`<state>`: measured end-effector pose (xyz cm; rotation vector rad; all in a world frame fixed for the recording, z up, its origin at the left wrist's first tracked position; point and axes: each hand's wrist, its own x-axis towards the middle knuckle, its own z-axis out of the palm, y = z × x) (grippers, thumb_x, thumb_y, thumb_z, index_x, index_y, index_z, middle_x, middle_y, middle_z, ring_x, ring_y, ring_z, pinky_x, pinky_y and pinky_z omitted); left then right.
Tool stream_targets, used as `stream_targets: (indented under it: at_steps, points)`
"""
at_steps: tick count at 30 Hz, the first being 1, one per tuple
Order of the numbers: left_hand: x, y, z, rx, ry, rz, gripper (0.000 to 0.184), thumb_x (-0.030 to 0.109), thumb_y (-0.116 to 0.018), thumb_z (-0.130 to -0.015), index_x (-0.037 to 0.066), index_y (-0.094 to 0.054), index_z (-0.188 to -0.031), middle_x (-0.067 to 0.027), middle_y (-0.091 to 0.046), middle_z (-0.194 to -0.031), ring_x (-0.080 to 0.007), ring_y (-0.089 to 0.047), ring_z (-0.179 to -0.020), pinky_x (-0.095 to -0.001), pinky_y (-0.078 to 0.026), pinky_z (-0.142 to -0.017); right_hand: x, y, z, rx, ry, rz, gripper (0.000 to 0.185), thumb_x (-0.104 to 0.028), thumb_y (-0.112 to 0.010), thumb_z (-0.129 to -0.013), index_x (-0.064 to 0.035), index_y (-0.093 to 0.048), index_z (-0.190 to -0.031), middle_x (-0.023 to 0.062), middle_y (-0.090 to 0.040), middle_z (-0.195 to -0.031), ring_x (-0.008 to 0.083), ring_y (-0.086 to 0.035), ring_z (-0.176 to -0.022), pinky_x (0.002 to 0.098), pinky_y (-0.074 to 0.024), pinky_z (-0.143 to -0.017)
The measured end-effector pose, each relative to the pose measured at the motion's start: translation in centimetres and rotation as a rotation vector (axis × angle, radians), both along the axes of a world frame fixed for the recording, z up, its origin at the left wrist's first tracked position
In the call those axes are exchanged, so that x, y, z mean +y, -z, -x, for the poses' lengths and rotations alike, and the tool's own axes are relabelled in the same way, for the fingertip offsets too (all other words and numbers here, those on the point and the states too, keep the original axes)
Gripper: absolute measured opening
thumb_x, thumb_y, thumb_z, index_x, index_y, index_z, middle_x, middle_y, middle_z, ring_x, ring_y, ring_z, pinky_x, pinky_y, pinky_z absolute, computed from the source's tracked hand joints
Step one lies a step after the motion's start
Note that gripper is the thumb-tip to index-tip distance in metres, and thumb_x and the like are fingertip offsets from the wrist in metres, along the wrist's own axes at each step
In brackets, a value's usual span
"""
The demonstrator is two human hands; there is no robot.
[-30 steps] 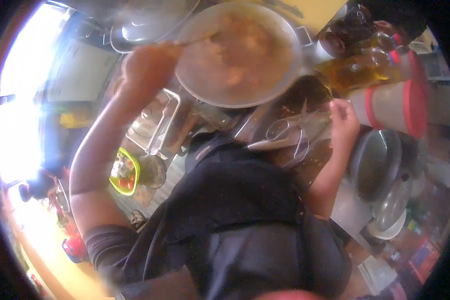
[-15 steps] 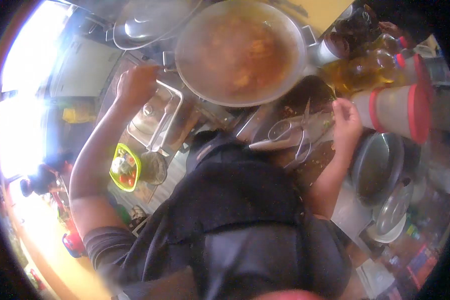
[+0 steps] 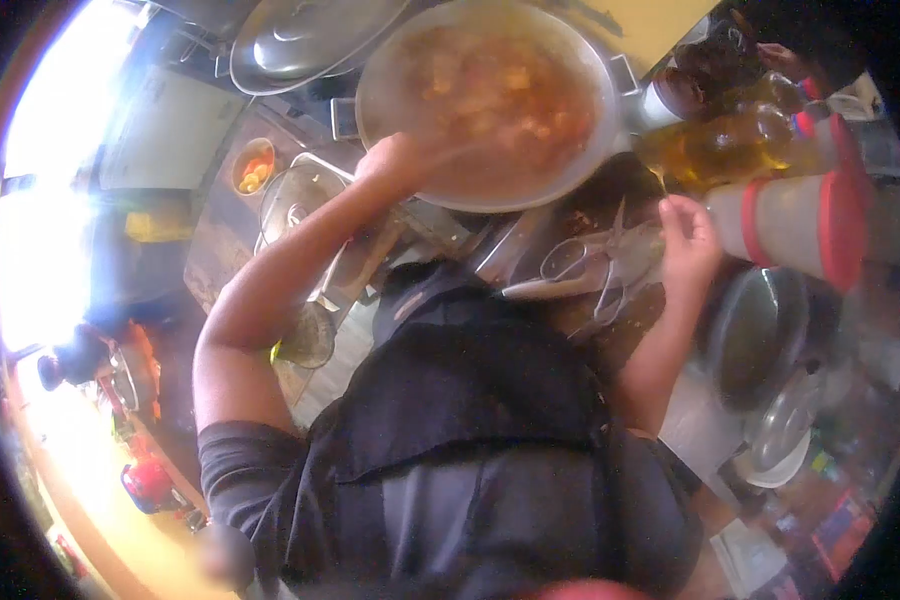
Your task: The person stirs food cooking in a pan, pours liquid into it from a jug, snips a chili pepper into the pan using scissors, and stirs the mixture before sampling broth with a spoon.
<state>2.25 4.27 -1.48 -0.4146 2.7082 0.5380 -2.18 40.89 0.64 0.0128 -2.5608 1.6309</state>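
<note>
A wide metal pot [image 3: 372,75] of steaming reddish-brown stew [image 3: 515,90] stands in front of me. My left hand [image 3: 390,165] is at the pot's near left rim, fingers closed; steam and blur hide what it holds, though a faint streak runs from it over the stew. To the right, my right hand [image 3: 690,240] pinches a thin, pale, stick-like thing [image 3: 661,180] pointing up. Beside that hand, a pair of scissors [image 3: 610,262] lies open on the worktop. At the left, a small bowl [image 3: 240,182] holds orange and yellow pieces.
A large metal lid [image 3: 305,40] leans beside the pot. Bottles of yellow oil [image 3: 720,145] and tubs with red lids [image 3: 795,225] crowd the right side. A glass-lidded dish [image 3: 295,195] lies under my left forearm. Another person's hand [image 3: 782,58] shows at far right.
My left hand has moved right, from beside the pot to over its rim, uncovering the small bowl. My forearm now covers most of the yellow-green bowl. My right hand has barely moved.
</note>
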Motion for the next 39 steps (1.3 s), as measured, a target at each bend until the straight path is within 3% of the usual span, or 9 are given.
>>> stream_targets:
  at_steps: [2,12,14,18,23,26,28,32,39]
  points:
    - [1.5,-0.9,1.3,0.007,-0.091,0.013,0.035,0.041,-0.056,-0.083,0.017,-0.066,-0.107,-0.0152,-0.066,-0.098,-0.0332,-0.064,-0.089,-0.0429,-0.050,-0.079,-0.6,-0.9,-0.1,-0.090,0.029,0.066,0.016,-0.014,-0.067,-0.084,-0.0027,-0.063,-0.095,0.0009,-0.063,-0.089,0.0066,-0.054,-0.075,0.0211,-0.0440,-0.064]
    - [0.7,-8.6,0.6,0.022,-0.029,0.229,0.037,0.049,-0.054,-0.082,0.027,-0.064,-0.110,-0.0084,-0.067,-0.098,-0.0315,-0.064,-0.089,-0.0432,-0.051,-0.076,1.2,0.0,0.5,-0.003,0.020,-0.013,0.019,-0.016,-0.065,-0.086,-0.0022,-0.062,-0.099,0.0016,-0.063,-0.089,0.0073,-0.055,-0.076,0.0218,-0.0442,-0.065]
    - [0.4,-10.4,0.4,-0.009,-0.024,0.311,0.032,0.030,-0.048,-0.082,0.028,-0.064,-0.109,-0.0056,-0.065,-0.106,-0.0281,-0.063,-0.095,-0.0411,-0.051,-0.079,0.7,-0.7,0.2,-0.043,0.018,0.000,0.020,-0.016,-0.065,-0.086,-0.0018,-0.062,-0.099,0.0017,-0.063,-0.089,0.0071,-0.055,-0.076,0.0216,-0.0442,-0.065]
    - [-0.9,-10.7,-0.4,0.200,0.166,0.556,0.027,0.021,-0.054,-0.082,0.024,-0.062,-0.108,-0.0021,-0.064,-0.103,-0.0266,-0.066,-0.086,-0.0392,-0.053,-0.073,0.4,-0.8,0.0,-0.067,0.028,0.053,0.019,-0.016,-0.065,-0.086,-0.0018,-0.062,-0.099,0.0020,-0.063,-0.089,0.0071,-0.055,-0.075,0.0219,-0.0443,-0.064]
    - [-4.9,-5.3,1.1,0.326,0.259,0.736,0.033,0.014,-0.052,-0.083,0.011,-0.052,-0.116,-0.0072,-0.062,-0.098,-0.0265,-0.066,-0.082,-0.0393,-0.054,-0.068,1.1,-0.1,-0.1,0.015,0.014,-0.076,0.018,-0.016,-0.066,-0.085,-0.0032,-0.063,-0.098,0.0003,-0.063,-0.084,0.0064,-0.053,-0.067,0.0211,-0.0430,-0.061]
    - [-5.8,-0.7,1.1,0.178,0.260,0.737,0.032,0.015,-0.050,-0.085,0.009,-0.050,-0.116,-0.0103,-0.062,-0.095,-0.0281,-0.066,-0.080,-0.0411,-0.054,-0.068,1.2,0.2,-0.2,0.010,0.059,-0.044,0.018,-0.016,-0.066,-0.085,-0.0035,-0.063,-0.097,-0.0010,-0.062,-0.082,0.0057,-0.052,-0.065,0.0203,-0.0418,-0.059]
    - [-6.6,2.0,0.1,0.401,0.250,0.503,0.029,0.015,-0.048,-0.086,0.008,-0.051,-0.114,-0.0119,-0.062,-0.095,-0.0306,-0.066,-0.079,-0.0417,-0.054,-0.069,1.0,-0.3,-0.2,-0.008,0.069,-0.041,0.019,-0.016,-0.067,-0.084,-0.0036,-0.063,-0.098,-0.0013,-0.062,-0.082,0.0055,-0.052,-0.065,0.0203,-0.0415,-0.058]
    - [-3.1,-3.9,-1.7,0.078,0.064,0.384,0.024,0.016,-0.048,-0.086,0.017,-0.060,-0.106,-0.0091,-0.063,-0.096,-0.0290,-0.065,-0.084,-0.0432,-0.053,-0.071,0.7,-0.4,0.1,-0.079,0.071,-0.018,0.021,-0.017,-0.068,-0.084,-0.0041,-0.063,-0.099,-0.0015,-0.062,-0.082,0.0056,-0.053,-0.065,0.0201,-0.0416,-0.058]
    - [-5.6,-10.0,-4.0,0.330,0.147,0.552,0.025,0.019,-0.052,-0.084,0.028,-0.061,-0.105,-0.0033,-0.064,-0.094,-0.0278,-0.066,-0.079,-0.0402,-0.053,-0.067,0.5,0.4,0.7,-0.073,0.032,-0.039,0.021,-0.017,-0.068,-0.084,-0.0039,-0.063,-0.100,-0.0006,-0.063,-0.083,0.0057,-0.054,-0.066,0.0206,-0.0434,-0.059]
